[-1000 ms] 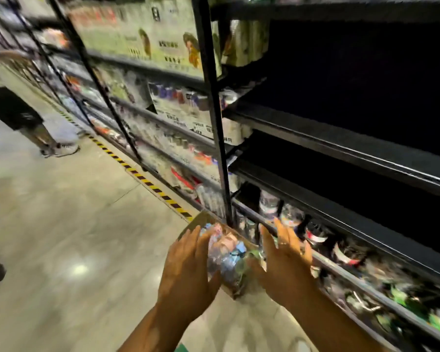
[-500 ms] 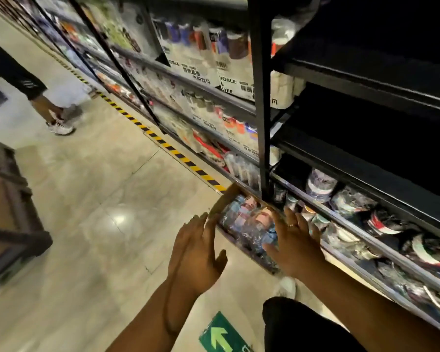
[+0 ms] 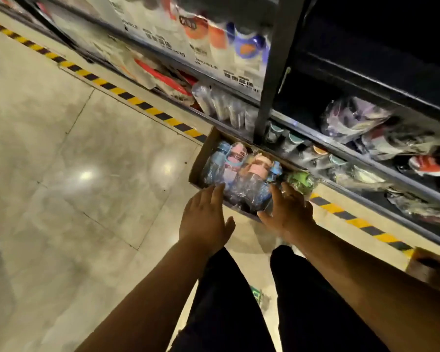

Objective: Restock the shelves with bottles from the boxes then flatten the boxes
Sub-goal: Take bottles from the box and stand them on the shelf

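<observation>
Both fingers wide: left hand point(image 3: 205, 219), right hand point(image 3: 288, 212) at box point(image 3: 200, 161) of bottles point(image 3: 257, 168), shelf post point(image 3: 277, 72) behind

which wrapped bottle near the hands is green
The green bottle farthest right, just beyond the right hand; those left of it are blue or pink.

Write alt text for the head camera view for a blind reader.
A person's left hand and right hand, both open, reach down to an open brown cardboard box of plastic-wrapped coloured bottles on the tiled floor, beside a dark metal shelf unit holding other wrapped goods.
</observation>
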A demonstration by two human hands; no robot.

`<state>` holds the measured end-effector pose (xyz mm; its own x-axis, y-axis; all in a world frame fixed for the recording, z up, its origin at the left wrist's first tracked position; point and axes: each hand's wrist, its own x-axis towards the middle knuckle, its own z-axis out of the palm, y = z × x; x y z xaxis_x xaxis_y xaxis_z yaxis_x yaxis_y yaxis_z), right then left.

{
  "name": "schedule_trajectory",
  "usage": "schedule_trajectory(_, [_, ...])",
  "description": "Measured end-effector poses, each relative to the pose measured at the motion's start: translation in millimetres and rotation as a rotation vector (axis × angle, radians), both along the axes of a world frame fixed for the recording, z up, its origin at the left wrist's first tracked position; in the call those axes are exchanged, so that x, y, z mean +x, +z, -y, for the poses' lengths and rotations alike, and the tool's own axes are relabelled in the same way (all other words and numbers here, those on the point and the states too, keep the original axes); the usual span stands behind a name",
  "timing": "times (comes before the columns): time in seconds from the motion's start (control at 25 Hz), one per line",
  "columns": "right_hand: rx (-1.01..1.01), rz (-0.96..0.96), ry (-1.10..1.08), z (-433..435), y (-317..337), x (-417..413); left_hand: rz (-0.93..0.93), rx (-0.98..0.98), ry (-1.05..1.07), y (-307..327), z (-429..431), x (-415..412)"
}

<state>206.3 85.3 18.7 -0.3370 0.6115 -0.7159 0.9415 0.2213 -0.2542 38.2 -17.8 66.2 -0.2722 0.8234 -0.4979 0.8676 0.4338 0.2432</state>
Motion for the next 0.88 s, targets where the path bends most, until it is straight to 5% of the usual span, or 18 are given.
schedule_trajectory(0.24, [-0.13, 0.04, -0.455, -9, -184, -38, 0.152, -0.151, -0.111, -160, -48, -55])
schedule_trajectory(0.56, [-0.262, -0.179, -1.166, -25, -408, -102, 0.286, -0.175, -0.11, -356, -48, -105])
schedule_trajectory(0.68, [-0.181, -0.178, -1.237, -11, -441, -97, 0.357, -0.19, -0.023, -392, -34, -115])
schedule_trajectory(0.88, [-0.194, -0.445, -1.275, 19, -410, -81, 0.457, -0.143, 0.153, -399, -32, -124])
